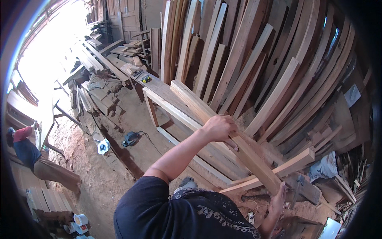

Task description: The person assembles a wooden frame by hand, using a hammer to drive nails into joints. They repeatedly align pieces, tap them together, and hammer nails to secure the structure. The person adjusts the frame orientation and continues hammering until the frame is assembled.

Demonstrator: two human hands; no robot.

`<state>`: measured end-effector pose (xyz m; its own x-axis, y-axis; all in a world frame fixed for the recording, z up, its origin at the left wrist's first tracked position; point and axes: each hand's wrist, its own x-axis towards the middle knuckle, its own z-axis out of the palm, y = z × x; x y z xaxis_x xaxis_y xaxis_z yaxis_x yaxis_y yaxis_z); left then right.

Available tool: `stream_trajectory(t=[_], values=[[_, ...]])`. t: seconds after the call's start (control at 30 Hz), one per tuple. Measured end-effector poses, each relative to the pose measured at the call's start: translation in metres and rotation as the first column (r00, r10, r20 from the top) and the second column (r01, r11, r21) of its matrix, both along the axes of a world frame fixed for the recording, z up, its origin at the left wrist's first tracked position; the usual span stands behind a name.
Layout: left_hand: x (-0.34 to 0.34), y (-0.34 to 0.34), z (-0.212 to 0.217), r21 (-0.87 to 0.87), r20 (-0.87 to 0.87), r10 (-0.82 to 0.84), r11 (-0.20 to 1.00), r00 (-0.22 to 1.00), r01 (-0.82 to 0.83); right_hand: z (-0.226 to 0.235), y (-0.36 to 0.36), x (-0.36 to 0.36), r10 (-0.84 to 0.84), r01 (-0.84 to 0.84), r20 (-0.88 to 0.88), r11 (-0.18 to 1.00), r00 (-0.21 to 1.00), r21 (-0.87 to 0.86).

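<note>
A long, thick wooden beam point(254, 155) slants in front of me from far left to near right. My left hand point(219, 128) is closed over the beam's top near its middle. At the near end, my right hand point(277, 199) presses against the beam with its fingers up along the end; part of the hand is hidden. Beneath and left of the beam stands a pale rectangular wooden frame point(173, 106). Another squared timber point(292, 162) crosses under the beam's near end.
Many boards point(238, 51) lean upright along the far wall. A yellow tape measure point(146, 79) lies on a plank bench point(159, 85). A corded power tool point(130, 138) rests on the dusty floor. Another person point(34, 159) stands at the left. Wood scraps point(103, 97) lie in heaps.
</note>
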<state>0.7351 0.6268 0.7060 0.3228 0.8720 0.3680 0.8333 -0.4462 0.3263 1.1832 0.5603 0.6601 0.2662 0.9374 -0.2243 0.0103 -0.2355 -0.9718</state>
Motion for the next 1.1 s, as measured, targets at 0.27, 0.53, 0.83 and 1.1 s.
stream_trajectory(t=[0.27,0.53,0.83,1.1], values=[[-0.06,0.044,-0.09,0.029,0.124,0.025,0.999,0.992,-0.028,0.021,0.022,-0.045,0.452,-0.562,0.664,0.825,0.596,-0.057],[-0.084,0.008,-0.14,0.042,0.302,0.218,0.969,0.928,-0.242,-0.033,0.136,-0.093,0.417,-0.673,0.867,0.726,0.272,-0.138],[-0.068,-0.129,-0.278,-0.727,0.283,0.292,0.687,0.913,0.006,-0.105,0.18,-0.096,0.461,-0.42,0.867,0.836,0.191,-0.352],[-0.053,-0.28,-0.389,-0.944,0.166,0.49,-0.172,0.856,0.282,-0.164,0.133,-0.124,0.067,-0.521,0.912,0.836,0.405,0.171]])
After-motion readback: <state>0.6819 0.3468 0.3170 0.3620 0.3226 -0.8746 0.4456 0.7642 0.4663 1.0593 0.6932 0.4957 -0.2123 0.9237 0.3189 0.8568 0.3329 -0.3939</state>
